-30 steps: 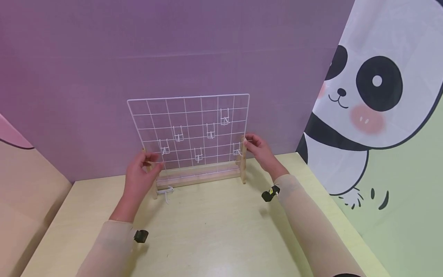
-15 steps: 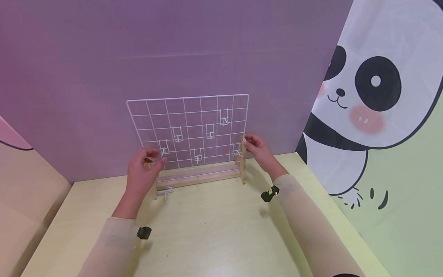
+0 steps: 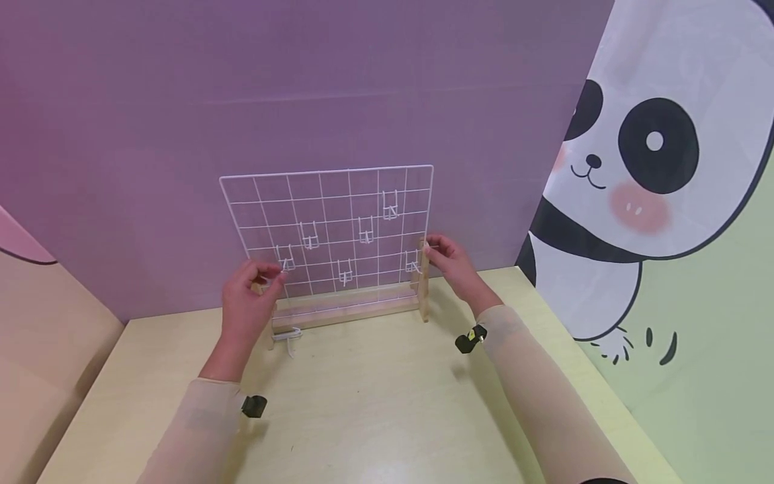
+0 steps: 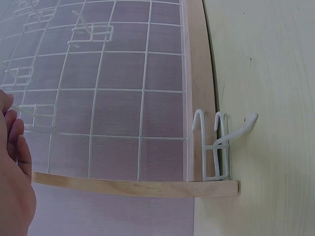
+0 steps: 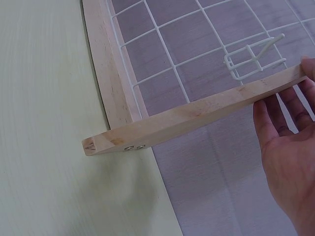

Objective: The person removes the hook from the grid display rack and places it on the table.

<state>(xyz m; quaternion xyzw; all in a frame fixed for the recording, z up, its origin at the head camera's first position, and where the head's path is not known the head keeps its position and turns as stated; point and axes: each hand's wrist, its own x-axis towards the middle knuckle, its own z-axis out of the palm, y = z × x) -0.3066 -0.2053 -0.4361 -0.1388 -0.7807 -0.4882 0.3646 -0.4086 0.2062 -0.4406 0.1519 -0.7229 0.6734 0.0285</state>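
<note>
A white wire grid panel stands in a wooden stand, with several white wire hooks hanging on it. My left hand is at the panel's left side, thumb and index finger pinching the prong of the lower-left hook. My right hand grips the upper end of the stand's right wooden post, thumb on one side and fingers on the other. Close to that hand hangs another hook.
One loose white hook sits at the foot of the stand's left post. The stand rests on a light wooden table near a purple wall. A panda picture covers the right wall.
My left hand has shifted slightly right, and its thumb and index finger have closed on the lower-left hook. My right hand has stayed on the post.
</note>
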